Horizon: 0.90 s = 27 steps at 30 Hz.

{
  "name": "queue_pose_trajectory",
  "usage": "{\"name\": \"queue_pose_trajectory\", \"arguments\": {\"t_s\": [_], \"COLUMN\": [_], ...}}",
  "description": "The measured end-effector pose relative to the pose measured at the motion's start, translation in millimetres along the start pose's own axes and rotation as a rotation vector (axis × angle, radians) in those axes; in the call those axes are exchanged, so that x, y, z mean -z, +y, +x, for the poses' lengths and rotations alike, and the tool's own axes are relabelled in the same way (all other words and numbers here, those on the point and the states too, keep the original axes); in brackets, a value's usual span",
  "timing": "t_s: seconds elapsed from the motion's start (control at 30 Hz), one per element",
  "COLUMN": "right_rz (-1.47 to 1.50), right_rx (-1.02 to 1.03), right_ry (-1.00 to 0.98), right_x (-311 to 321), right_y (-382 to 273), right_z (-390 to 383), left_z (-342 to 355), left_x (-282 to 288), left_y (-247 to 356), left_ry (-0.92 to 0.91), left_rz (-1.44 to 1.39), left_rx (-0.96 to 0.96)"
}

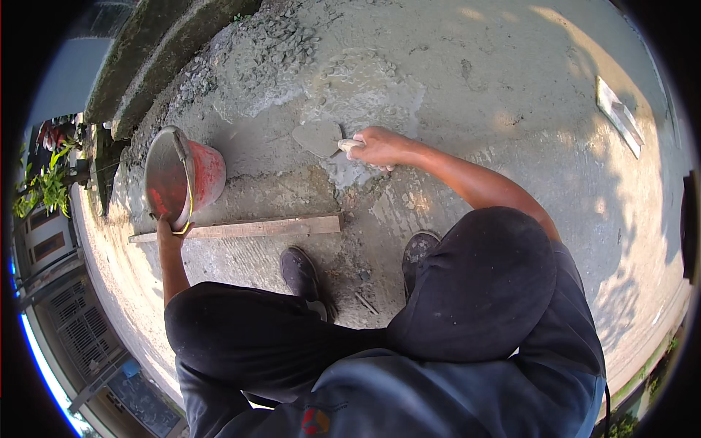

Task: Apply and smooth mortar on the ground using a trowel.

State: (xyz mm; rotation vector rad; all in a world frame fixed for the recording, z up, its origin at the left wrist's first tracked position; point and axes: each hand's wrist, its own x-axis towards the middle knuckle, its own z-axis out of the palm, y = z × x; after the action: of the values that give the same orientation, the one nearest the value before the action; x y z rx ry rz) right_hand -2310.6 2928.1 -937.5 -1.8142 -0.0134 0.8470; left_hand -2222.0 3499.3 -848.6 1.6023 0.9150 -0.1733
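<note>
My right hand [378, 148] is wrapped round the pale handle of a trowel [318, 138]. The trowel's grey, mortar-smeared blade points left, low over the wet cement [358, 95]; whether it touches cannot be told. At the left, my left hand [170, 231] grips the near rim of a red bucket [208, 174], its fingers partly hidden. The bucket is tilted, its mouth turned toward the left, and grey residue coats its rim and inside. A yellowish handle hangs across its side.
A wooden plank [266, 227] lies between the bucket and my shoes [300, 274]. Gravelly rubble [255, 55] is heaped at the back left, beside a concrete kerb [157, 62]. A pale wooden float [619, 117] rests on the ground at the far right. A small stick [366, 303] lies between my feet.
</note>
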Motion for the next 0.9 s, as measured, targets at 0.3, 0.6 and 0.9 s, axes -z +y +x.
{"name": "queue_pose_trajectory", "arguments": {"t_s": [0.3, 0.6, 0.9], "right_rz": [0.358, 0.620, 0.808], "right_rx": [-0.111, -0.141, -0.074], "right_ry": [0.276, 0.393, 0.464], "right_x": [41.5, 62.1, 81.5], "right_y": [25.2, 51.6, 70.8], "right_z": [8.7, -35.0, -58.9], "left_z": [11.1, 21.3, 16.8], "left_x": [8.3, 16.3, 9.9], "left_y": [-5.0, -4.4, -7.6], "left_ry": [-0.004, -0.069, -0.076], "left_rz": [-0.035, -0.091, -0.081], "left_rx": [0.013, 0.005, -0.030]}}
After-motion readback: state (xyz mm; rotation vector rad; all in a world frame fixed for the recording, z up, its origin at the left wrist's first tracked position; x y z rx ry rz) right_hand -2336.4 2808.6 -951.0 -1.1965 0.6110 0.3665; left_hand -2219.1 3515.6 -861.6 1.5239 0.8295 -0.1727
